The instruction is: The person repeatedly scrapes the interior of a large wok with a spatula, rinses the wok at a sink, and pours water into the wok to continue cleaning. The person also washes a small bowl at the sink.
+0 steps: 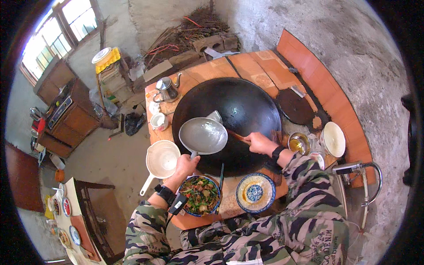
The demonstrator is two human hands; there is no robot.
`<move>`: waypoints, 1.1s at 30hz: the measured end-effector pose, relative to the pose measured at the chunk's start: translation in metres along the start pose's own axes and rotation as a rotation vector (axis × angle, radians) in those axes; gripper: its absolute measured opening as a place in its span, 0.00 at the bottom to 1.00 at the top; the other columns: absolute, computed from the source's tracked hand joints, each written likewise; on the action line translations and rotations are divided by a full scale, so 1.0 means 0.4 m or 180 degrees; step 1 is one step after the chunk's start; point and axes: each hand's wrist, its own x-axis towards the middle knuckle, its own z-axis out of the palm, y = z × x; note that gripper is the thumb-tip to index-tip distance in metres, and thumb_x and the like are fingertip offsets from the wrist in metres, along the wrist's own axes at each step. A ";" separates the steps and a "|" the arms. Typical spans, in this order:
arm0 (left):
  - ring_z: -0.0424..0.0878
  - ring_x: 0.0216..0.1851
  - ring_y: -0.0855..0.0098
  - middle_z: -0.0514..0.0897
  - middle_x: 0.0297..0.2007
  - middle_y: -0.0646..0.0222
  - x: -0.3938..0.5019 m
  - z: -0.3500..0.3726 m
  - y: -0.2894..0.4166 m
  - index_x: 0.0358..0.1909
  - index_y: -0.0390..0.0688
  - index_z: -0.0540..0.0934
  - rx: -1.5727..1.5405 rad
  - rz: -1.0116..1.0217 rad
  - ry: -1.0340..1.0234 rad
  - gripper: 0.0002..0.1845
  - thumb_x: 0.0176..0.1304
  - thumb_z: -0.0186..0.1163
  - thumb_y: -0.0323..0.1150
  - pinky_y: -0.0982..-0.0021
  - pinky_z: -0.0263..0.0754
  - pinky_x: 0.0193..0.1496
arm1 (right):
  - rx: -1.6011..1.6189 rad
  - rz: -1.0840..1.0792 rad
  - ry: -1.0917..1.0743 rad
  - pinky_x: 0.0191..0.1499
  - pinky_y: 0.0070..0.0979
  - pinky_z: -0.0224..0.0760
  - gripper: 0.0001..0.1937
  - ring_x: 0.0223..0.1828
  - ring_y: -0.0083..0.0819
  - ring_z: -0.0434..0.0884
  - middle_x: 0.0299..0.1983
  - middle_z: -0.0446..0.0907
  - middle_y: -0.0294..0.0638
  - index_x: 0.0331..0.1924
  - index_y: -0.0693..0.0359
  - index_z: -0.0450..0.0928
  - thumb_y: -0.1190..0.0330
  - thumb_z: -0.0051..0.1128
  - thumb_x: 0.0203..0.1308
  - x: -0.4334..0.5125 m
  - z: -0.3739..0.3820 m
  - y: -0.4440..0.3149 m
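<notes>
My left hand [184, 168] grips the short handle of a grey metal ladle [203, 135], its wide bowl held over the big black wok [251, 102]. In my right hand [261, 143] is the wooden handle [239, 136] of what looks like a wok spatula. The handle passes behind the ladle, and a metal blade [215, 116] shows beyond the ladle's far rim. Just left of my left hand is a white plastic dipper [162, 159]. Below that hand stands a patterned bowl of cooked vegetables [199, 195], with dark chopsticks [221, 179] alongside.
A blue-rimmed plate with brown residue [255, 192] lies on the tiled stove top [205, 71]. A metal kettle [167, 89] and a white cup [159, 121] stand left of the wok. At right are a steel bowl of yellowish liquid [299, 143], a white bowl [333, 139] and a faucet [347, 168].
</notes>
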 end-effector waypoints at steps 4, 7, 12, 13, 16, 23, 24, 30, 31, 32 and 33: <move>0.76 0.14 0.70 0.77 0.14 0.63 0.016 0.013 0.000 0.19 0.35 0.75 0.0110 -0.0142 -0.0071 0.22 0.57 0.60 0.46 0.67 0.70 0.20 | -0.0352 -0.0354 0.0729 0.40 0.43 0.71 0.25 0.35 0.55 0.78 0.31 0.77 0.60 0.54 0.53 0.74 0.76 0.49 0.46 -0.021 0.070 0.043; 0.76 0.14 0.70 0.77 0.14 0.63 0.028 0.016 0.009 0.17 0.35 0.75 0.0046 -0.0080 -0.0043 0.24 0.57 0.59 0.47 0.67 0.71 0.20 | -0.0636 -0.0610 0.1156 0.31 0.46 0.71 0.26 0.27 0.53 0.77 0.24 0.76 0.56 0.57 0.47 0.71 0.75 0.48 0.49 -0.101 0.058 0.045; 0.76 0.13 0.67 0.76 0.11 0.60 0.054 0.018 0.026 0.13 0.34 0.72 0.0192 0.0183 0.0166 0.25 0.57 0.61 0.45 0.65 0.71 0.19 | -0.1235 -0.0848 0.1673 0.27 0.44 0.71 0.26 0.23 0.50 0.76 0.24 0.74 0.52 0.58 0.48 0.69 0.73 0.48 0.52 -0.187 -0.032 0.000; 0.76 0.13 0.67 0.76 0.11 0.61 0.057 0.018 0.029 0.13 0.34 0.72 0.0091 0.0209 0.0185 0.25 0.57 0.61 0.45 0.65 0.71 0.18 | -0.1394 -0.0866 0.1791 0.27 0.44 0.71 0.25 0.23 0.49 0.76 0.24 0.74 0.52 0.58 0.49 0.69 0.73 0.48 0.52 -0.187 -0.055 -0.015; 0.75 0.13 0.68 0.76 0.13 0.63 0.056 0.013 0.032 0.14 0.35 0.73 -0.0311 0.0063 0.0126 0.23 0.57 0.62 0.44 0.67 0.69 0.16 | -0.1862 -0.0627 0.1070 0.31 0.44 0.73 0.20 0.27 0.51 0.79 0.24 0.76 0.51 0.51 0.56 0.74 0.73 0.50 0.50 -0.146 -0.125 -0.089; 0.70 0.11 0.72 0.73 0.12 0.67 0.018 -0.008 0.028 0.14 0.37 0.71 -0.0284 0.0072 0.0085 0.22 0.59 0.60 0.42 0.69 0.62 0.12 | -0.1911 0.0422 -0.1655 0.21 0.31 0.67 0.09 0.22 0.30 0.77 0.21 0.79 0.39 0.31 0.64 0.81 0.75 0.65 0.41 -0.017 -0.368 -0.222; 0.71 0.11 0.71 0.73 0.12 0.66 0.015 -0.010 0.025 0.15 0.37 0.72 -0.0236 0.0120 0.0068 0.22 0.58 0.60 0.43 0.68 0.63 0.13 | -0.1853 0.0534 -0.1743 0.19 0.30 0.65 0.09 0.20 0.29 0.76 0.21 0.78 0.38 0.31 0.64 0.81 0.74 0.65 0.42 -0.011 -0.368 -0.210; 0.79 0.19 0.61 0.77 0.15 0.54 0.012 -0.001 -0.003 0.22 0.31 0.78 0.0144 0.0083 0.0197 0.25 0.55 0.61 0.49 0.60 0.72 0.28 | 0.0180 0.0453 -0.0795 0.18 0.32 0.68 0.05 0.13 0.30 0.74 0.17 0.76 0.46 0.23 0.66 0.79 0.75 0.54 0.41 -0.002 -0.130 -0.031; 0.79 0.19 0.60 0.78 0.15 0.55 0.014 0.004 -0.005 0.21 0.32 0.78 0.0223 0.0207 0.0319 0.25 0.55 0.60 0.48 0.61 0.72 0.28 | 0.0242 0.0353 -0.0411 0.24 0.35 0.72 0.07 0.19 0.36 0.79 0.20 0.79 0.48 0.27 0.65 0.79 0.74 0.53 0.41 0.003 -0.072 -0.007; 0.78 0.18 0.62 0.78 0.15 0.57 0.014 0.007 -0.009 0.20 0.32 0.77 0.0195 0.0296 0.0294 0.24 0.56 0.60 0.48 0.62 0.72 0.27 | 0.0159 -0.0020 -0.0220 0.20 0.29 0.69 0.24 0.15 0.34 0.76 0.20 0.78 0.48 0.50 0.59 0.78 0.78 0.46 0.44 0.013 -0.028 0.013; 0.78 0.16 0.63 0.78 0.15 0.58 0.016 0.011 -0.010 0.20 0.33 0.77 0.0196 0.0118 0.0262 0.24 0.56 0.60 0.48 0.63 0.72 0.26 | -0.0270 -0.0312 0.0168 0.31 0.37 0.74 0.24 0.26 0.48 0.80 0.27 0.79 0.55 0.51 0.56 0.77 0.76 0.48 0.44 0.028 0.015 0.023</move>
